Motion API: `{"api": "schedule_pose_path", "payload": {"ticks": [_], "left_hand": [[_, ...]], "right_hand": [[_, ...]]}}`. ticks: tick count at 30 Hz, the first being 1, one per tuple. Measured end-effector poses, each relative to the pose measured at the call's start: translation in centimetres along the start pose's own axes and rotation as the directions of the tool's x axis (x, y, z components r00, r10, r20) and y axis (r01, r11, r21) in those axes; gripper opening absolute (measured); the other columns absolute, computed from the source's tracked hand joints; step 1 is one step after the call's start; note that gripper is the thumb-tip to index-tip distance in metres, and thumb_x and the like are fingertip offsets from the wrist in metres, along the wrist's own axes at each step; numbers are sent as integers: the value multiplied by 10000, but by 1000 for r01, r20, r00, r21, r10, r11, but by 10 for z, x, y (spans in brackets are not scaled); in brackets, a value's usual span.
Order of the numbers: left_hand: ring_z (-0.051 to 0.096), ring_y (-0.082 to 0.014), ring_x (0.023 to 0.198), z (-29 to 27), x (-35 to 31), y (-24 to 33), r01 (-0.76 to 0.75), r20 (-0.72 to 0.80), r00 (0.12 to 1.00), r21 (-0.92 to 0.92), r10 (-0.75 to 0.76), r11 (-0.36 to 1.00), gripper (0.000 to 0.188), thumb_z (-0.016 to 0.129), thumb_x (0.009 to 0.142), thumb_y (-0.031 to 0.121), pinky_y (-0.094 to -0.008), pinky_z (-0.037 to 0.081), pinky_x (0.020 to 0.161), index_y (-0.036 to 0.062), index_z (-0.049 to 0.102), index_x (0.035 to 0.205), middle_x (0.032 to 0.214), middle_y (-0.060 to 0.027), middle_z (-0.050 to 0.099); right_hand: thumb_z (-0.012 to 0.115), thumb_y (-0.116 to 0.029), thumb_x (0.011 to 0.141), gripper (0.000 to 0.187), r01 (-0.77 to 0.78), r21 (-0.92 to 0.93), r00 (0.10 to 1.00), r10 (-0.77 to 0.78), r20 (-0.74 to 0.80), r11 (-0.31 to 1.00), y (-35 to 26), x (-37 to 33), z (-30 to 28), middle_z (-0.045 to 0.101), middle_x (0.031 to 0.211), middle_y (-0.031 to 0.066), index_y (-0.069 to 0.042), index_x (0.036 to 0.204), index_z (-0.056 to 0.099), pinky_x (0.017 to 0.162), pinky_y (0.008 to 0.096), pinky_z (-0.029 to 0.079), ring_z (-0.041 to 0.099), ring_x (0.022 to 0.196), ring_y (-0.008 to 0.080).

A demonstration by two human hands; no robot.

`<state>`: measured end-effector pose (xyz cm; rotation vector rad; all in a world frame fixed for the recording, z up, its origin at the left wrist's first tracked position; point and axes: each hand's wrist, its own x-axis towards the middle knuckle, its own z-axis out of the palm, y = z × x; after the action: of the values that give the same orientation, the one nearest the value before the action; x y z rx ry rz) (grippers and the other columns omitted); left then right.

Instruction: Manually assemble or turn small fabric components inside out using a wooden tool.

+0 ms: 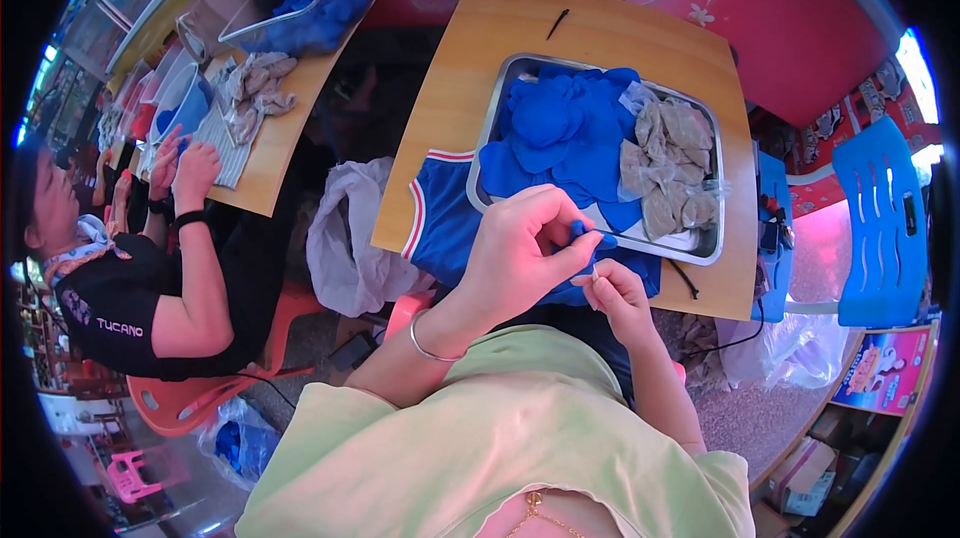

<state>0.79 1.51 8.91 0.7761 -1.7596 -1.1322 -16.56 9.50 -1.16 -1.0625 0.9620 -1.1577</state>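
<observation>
In front of my chest, my left hand [525, 250] pinches a small piece of blue material [580, 229] between thumb and fingers. My right hand [617, 296] is just below and to the right of it, fingers closed in a pinch; whatever sits between them is too small to name. Both hands are over the near edge of a metal tray [712, 250]. Inside the tray lies a heap of flat, rounded blue fabric pieces [545, 118]. Beside them on the right are clear plastic bags of beige pieces [672, 160].
The tray stands on a wooden table [440, 103] over a blue garment with red-and-white trim [440, 213]. A black tool [558, 24] lies at the far edge. Left, a co-worker [150, 278] handles something small at another table [262, 178]. A blue chair [880, 228] stands right.
</observation>
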Motion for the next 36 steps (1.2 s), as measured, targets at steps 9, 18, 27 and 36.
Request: {"api": "schedule_pose_path", "payload": {"ticks": [9,18,27,36], "left_hand": [[497,-84,516,7,-7,16,-92,-8,996,151,94,984,139,730,736,54,-206,363,467,12,602,766,659,-30,541],[488,-74,569,-2,-9,6,-121,-42,992,15,122,992,87,650,842,79,-207,355,494,8,648,892,713,-30,557],[445,-1,632,-21,-10,5,-5,-242,969,-219,-49,976,117,571,917,84,-145,325,550,-8,643,910,765,22,562],[456,-82,536,22,-21,-7,-112,14,994,56,112,992,72,645,845,75,-221,311,446,8,669,855,683,-44,582]], "right_hand": [[507,-219,930,227,42,141,996,-53,73,989,7,0,-3,476,690,-26,-11,934,597,553,204,310,404,617,54],[501,-221,935,244,48,101,996,-55,68,994,-10,0,0,469,672,-31,-8,914,618,548,206,312,395,603,56],[602,-137,863,108,-205,-172,946,240,217,964,-40,-7,-55,516,686,-54,-50,804,625,567,183,353,451,629,26],[757,-94,731,380,356,-80,903,-365,-225,931,-63,-19,13,527,835,-19,-59,1058,566,561,155,315,378,616,19]]}}
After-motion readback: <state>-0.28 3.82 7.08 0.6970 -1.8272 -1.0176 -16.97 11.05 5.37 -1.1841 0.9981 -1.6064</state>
